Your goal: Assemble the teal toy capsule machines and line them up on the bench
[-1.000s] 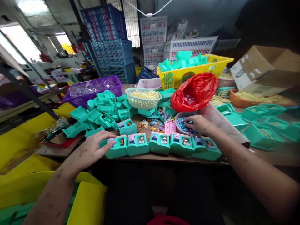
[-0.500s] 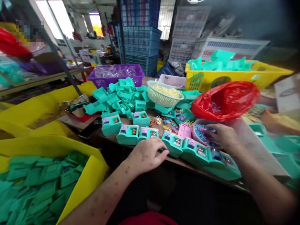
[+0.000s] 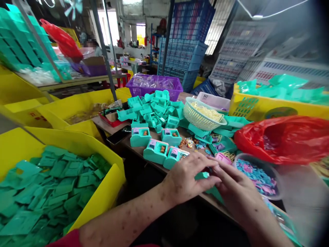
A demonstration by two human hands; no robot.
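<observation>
Hands meet over teal toy (image 3: 205, 175), left hand (image 3: 189, 178) curled, right hand (image 3: 238, 192) pinching

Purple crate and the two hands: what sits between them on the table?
In the head view, a heap of teal housings by the purple crate, then four assembled teal toys before the left hand and right hand.

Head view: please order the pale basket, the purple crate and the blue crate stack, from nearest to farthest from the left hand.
Measured from the left hand:
1. Pale basket, on the table just beyond the hand.
2. Purple crate, farther back, to the left.
3. Blue crate stack, behind the table, at the back.
</observation>
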